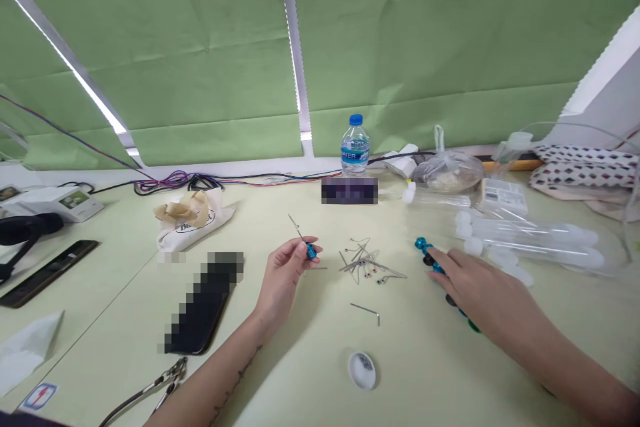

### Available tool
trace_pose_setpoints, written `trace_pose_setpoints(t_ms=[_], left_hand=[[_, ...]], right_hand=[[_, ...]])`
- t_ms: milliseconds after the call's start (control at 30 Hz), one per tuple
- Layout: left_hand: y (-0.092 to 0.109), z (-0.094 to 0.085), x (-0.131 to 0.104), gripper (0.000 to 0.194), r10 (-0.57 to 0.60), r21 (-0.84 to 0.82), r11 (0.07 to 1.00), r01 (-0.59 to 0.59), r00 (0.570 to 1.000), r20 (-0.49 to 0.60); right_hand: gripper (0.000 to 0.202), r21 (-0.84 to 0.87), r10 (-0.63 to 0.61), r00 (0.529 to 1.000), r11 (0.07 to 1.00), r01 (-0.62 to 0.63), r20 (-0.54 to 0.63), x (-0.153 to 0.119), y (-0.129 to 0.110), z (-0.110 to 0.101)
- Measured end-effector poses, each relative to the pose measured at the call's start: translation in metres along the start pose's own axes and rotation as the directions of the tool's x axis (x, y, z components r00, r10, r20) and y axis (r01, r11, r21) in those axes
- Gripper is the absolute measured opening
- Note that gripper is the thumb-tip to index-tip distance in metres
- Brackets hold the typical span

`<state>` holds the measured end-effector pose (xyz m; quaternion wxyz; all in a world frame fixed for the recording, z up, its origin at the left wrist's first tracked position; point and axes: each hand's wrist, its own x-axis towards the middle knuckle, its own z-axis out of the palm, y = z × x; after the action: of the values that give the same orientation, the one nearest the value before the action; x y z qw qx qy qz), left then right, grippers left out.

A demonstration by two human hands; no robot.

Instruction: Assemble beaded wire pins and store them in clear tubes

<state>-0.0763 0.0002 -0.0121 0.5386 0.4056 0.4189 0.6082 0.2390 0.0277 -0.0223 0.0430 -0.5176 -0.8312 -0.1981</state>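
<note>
My left hand [287, 273] is closed around a small blue piece [311, 251], from which a thin metal rod [296, 227] points up and to the left. At the right, my right hand [463, 277] reaches over a row of blue and dark round pieces [421, 243], its fingers touching them; whether it grips one is hidden. Between the hands lies a loose pile of thin metal pins [363, 263] with small ends. Nearer to me are an L-shaped hex key [367, 309] and a small white cap [362, 371] holding tiny dark bits.
A water bottle [355, 150] stands at the back behind a dark box [349, 191]. Clear tubes [535, 233] and plastic bags lie at the right. A phone [205, 307], a cloth pouch [193, 223] and a lanyard [145, 390] are on the left.
</note>
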Motion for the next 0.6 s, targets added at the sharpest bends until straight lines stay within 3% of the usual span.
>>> trace_pose_setpoints(t_ms=[133, 233, 433, 600], left_hand=[[0.004, -0.004, 0.001, 0.018, 0.038, 0.016, 0.999, -0.038, 0.999, 0.014], [0.003, -0.004, 0.001, 0.012, 0.055, 0.051, 0.997, -0.055, 0.998, 0.001], [0.002, 0.0, 0.0, 0.011, 0.044, 0.105, 0.994, -0.043, 0.999, -0.012], [0.004, -0.001, 0.001, 0.016, 0.044, 0.118, 0.992, -0.039, 0.998, -0.043]], right_hand=[[0.031, -0.01, -0.067, 0.988, 0.998, 0.066, -0.137, 0.0, -0.004, -0.006], [0.029, 0.052, -0.192, 0.96, 0.977, 0.206, -0.205, -0.004, -0.014, -0.004], [0.044, 0.264, -0.368, 0.925, 0.887, 0.38, -0.094, -0.017, -0.045, -0.009], [0.056, 0.325, -0.43, 0.903, 0.852, 0.411, -0.015, -0.02, -0.059, -0.014]])
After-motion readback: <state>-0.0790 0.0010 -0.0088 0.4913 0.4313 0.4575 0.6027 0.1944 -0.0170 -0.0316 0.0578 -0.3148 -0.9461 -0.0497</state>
